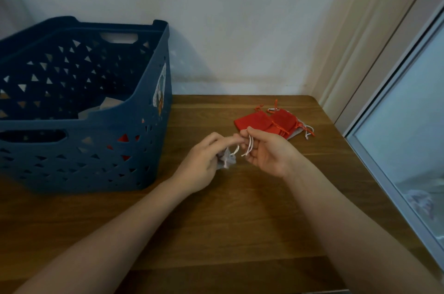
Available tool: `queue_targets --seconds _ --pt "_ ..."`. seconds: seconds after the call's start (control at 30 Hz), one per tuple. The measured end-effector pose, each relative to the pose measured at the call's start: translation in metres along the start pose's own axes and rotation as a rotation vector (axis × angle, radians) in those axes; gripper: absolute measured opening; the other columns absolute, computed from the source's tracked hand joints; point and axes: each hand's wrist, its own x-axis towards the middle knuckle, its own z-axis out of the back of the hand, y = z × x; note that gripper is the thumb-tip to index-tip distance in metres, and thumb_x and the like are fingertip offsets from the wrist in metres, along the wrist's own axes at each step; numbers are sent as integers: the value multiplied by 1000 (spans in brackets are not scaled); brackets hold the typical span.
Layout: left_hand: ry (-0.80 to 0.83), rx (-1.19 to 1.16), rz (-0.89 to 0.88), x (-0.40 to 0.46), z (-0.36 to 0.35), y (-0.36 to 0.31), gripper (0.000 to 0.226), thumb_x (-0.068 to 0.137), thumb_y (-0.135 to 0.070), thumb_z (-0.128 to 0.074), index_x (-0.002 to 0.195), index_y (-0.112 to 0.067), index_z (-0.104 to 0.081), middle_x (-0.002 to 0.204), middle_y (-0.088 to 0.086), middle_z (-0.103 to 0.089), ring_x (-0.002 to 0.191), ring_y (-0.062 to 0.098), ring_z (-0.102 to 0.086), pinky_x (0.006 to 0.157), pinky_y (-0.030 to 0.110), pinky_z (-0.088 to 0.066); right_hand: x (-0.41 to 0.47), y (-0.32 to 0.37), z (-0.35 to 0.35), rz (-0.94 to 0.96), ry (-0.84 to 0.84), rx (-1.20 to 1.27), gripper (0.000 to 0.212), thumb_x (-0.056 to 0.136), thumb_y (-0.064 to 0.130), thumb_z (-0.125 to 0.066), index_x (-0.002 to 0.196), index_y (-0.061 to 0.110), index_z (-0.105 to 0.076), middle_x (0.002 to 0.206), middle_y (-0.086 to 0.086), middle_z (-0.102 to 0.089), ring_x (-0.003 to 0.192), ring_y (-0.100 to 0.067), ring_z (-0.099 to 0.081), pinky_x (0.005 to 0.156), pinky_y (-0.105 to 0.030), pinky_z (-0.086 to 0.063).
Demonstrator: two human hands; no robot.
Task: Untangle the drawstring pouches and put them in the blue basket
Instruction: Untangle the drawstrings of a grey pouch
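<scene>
A small grey pouch (226,161) is bunched in my left hand (204,164), just above the table's middle. My right hand (266,149) pinches its white drawstring (249,147), whose loose ends hang down between the two hands. Behind my right hand lies a small pile of red pouches (269,120) with orange cords, with a grey pouch (298,131) partly hidden beneath them. The blue basket (149,91) stands at the left of the table; pale and red pouches show inside it, some through the triangular holes in its wall.
The wooden table (240,209) meets a white wall at the back. Its right edge runs along a window frame (384,140) with glass. The basket fills the table's left side up to the wall.
</scene>
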Motion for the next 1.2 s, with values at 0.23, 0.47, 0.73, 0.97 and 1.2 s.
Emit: queue_targets --seconds 0.23,0.47,0.73,0.97,1.2 --pt "-11 -87 33 5 0 3 30 83 -3 -60 100 -28 -60 95 -8 -49 83 1 -50 71 12 -41 -3 4 -10 -8 25 63 18 93 21 -52 86 11 -65 73 0 -70 71 -11 -61 68 -23 -44" --pt "-14 -184 117 5 -1 1 17 93 -20 -52 93 -34 -61 97 -13 -51 87 -4 -51 74 5 -39 -4 7 -10 -1 12 50 19 93 19 -49 86 12 -65 72 2 -70 66 -9 -56 63 -22 -42" --pt "-257 -720 418 11 6 -4 42 101 -25 -30 66 -13 -50 92 -3 -65 95 15 -58 86 29 -43 -8 10 -6 -17 -98 193 18 95 15 -48 80 12 -58 65 2 -57 63 -10 -52 66 -22 -41" --pt "-368 -920 611 19 8 -7 45 101 -32 -33 61 -16 -45 71 1 -57 61 13 -44 63 27 -38 -5 0 -10 -21 -106 479 16 96 12 -45 88 6 -58 72 -3 -52 62 -8 -51 56 -17 -41" --pt "-367 -818 534 31 17 -15 39 100 -37 -34 69 -16 -47 62 -4 -39 50 8 -33 51 21 -29 -10 4 -22 253 -17 24 31 88 -11 -38 112 -12 -57 90 -13 -53 87 -21 -58 82 -30 -56"
